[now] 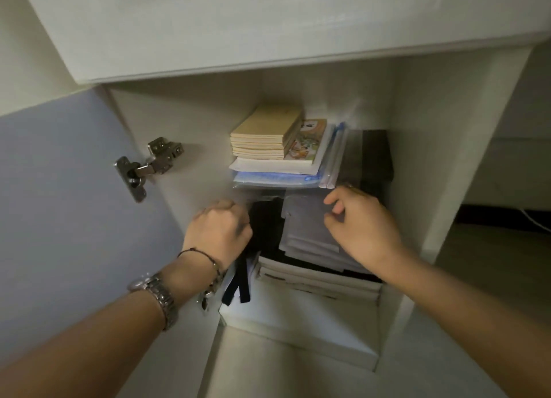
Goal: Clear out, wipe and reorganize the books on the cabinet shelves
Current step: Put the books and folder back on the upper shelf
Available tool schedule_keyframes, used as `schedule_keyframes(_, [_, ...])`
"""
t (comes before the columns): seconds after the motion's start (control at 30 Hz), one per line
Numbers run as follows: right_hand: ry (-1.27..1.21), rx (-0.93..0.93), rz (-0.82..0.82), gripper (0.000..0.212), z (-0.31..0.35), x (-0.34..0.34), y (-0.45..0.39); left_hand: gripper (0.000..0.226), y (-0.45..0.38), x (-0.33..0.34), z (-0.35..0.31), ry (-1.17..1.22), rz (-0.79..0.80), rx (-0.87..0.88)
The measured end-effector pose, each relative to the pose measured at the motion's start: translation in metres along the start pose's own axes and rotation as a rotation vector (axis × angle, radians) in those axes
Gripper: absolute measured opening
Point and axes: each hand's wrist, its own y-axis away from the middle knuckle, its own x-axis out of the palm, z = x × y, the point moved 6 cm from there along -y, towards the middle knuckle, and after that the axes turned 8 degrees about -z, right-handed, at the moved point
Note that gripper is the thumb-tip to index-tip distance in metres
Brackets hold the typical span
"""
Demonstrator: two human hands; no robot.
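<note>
I'm reaching into the open white cabinet (441, 159), and both hands are on the front pile of white paper booklets and clear plastic sleeves (310, 233) on the lower shelf. That pile is my landmark. My left hand (219, 233) sits at its left edge, fingers curled tight around a black cloth-like piece with dangling black straps (267, 227) that lies just left of the papers; so that grip is clamped on the black piece. My right hand (362, 227) rests on the pile's right side, fingers bent and pinching the edge of the top clear sleeve, thumb just apart from the forefinger; this grip looks closed on the plastic, though glare blurs the contact.

The pile lies flat, its long axis running from me toward the cabinet's back, so it sits squarely between my two hands, neither one nearer. Its near short edge points out at me, overhanging a thicker stack of white books (319, 278) beneath. I judge the way out is straight toward me along that axis.

Behind the pile, further in, stands a second stack: tan paperback booklets (265, 135) on a colourful illustrated book (307, 144), over blue-tinted plastic folders (274, 178). To the right of those, a dark flat folder (374, 156). Left of the pile, the open door's metal hinge (147, 168).
</note>
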Motion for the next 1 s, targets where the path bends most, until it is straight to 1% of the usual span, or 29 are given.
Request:
schedule_keyframes(0.17, [0.022,0.001,0.038,0.022,0.010,-0.044,0.041,0.016,0.034,-0.037,-0.032,0.102,-0.011,0.026])
schedule_keyframes(0.3, [0.006,0.010,0.047,0.019,0.020,-0.085,0.064,0.014,0.056,-0.067,-0.052,0.135,-0.042,0.076])
schedule_keyframes(0.5, [0.037,-0.041,-0.006,0.020,0.029,-0.128,0.071,0.007,0.067,-0.086,-0.072,0.191,-0.055,0.115])
schedule_keyframes(0.6, [0.037,-0.048,-0.031,0.020,0.026,-0.133,0.070,0.005,0.066,-0.074,-0.076,0.231,-0.034,0.122])
schedule_keyframes(0.77, [0.099,-0.042,-0.032,0.018,0.019,-0.126,0.080,0.022,0.069,-0.052,-0.072,0.261,-0.024,0.187])
schedule_keyframes(0.93, [0.158,-0.007,0.004,0.020,0.014,-0.120,0.095,0.022,0.081,-0.044,-0.073,0.272,-0.053,0.237])
schedule_keyframes(1.0, [0.158,0.003,0.023,0.020,0.014,-0.114,0.100,0.022,0.080,-0.035,-0.072,0.289,-0.039,0.221])
